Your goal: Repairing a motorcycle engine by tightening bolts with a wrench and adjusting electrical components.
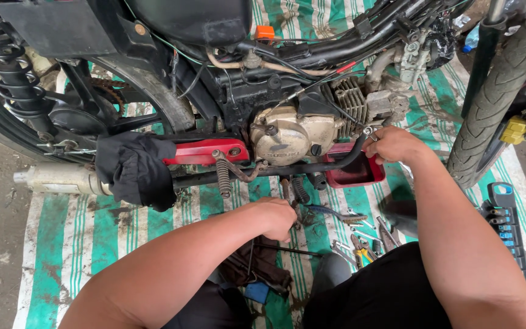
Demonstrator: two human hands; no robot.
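A stripped motorcycle stands over a green-and-white striped tarp (123,237). Its dull metal engine case (290,137) sits at centre, with a black exhaust pipe (287,169) running beneath it. My right hand (397,145) is closed around a small metal tool (369,131) at the pipe's front bend, beside the finned cylinder (351,100). My left hand (278,216) is a fist low under the engine, next to the footpeg (299,189); what it holds is hidden.
A red drain tray (354,176) lies under the engine. A black cloth (135,170) hangs over the silver muffler (62,180). Pliers and loose tools (360,237) lie on the tarp, a socket rail (505,222) at right. The front tyre (500,85) stands right, the rear wheel (7,116) left.
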